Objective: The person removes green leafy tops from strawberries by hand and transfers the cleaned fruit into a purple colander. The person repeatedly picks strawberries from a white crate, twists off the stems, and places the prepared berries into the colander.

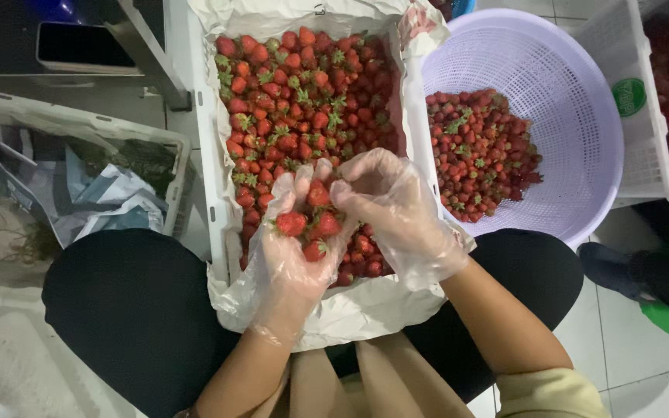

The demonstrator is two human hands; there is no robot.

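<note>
Head view, single frame.

Item 1: left hand (pixel 292 248), lower centre of the frame, in a loose clear plastic glove, palm up and cupped, fingers curled slightly around a small heap of strawberries (pixel 309 223) lying in the palm.

Item 2: right hand (pixel 396 213), just right of the left, also gloved, fingers bent and drawn together, tips touching the berries in the left palm; whether they pinch one berry cannot be told.

Item 3: white crate (pixel 203 155), paper-lined, centre to upper centre, filled with red strawberries, green caps on; both hands hover over its near end.

Item 4: lilac perforated basket (pixel 574 116), upper right, holding a smaller pile of strawberries.

Item 5: white slotted crate (pixel 636 62), far upper right, touching the basket's rim.

Item 6: grey bin (pixel 79 124) with crumpled paper and green scraps, left side.
</note>
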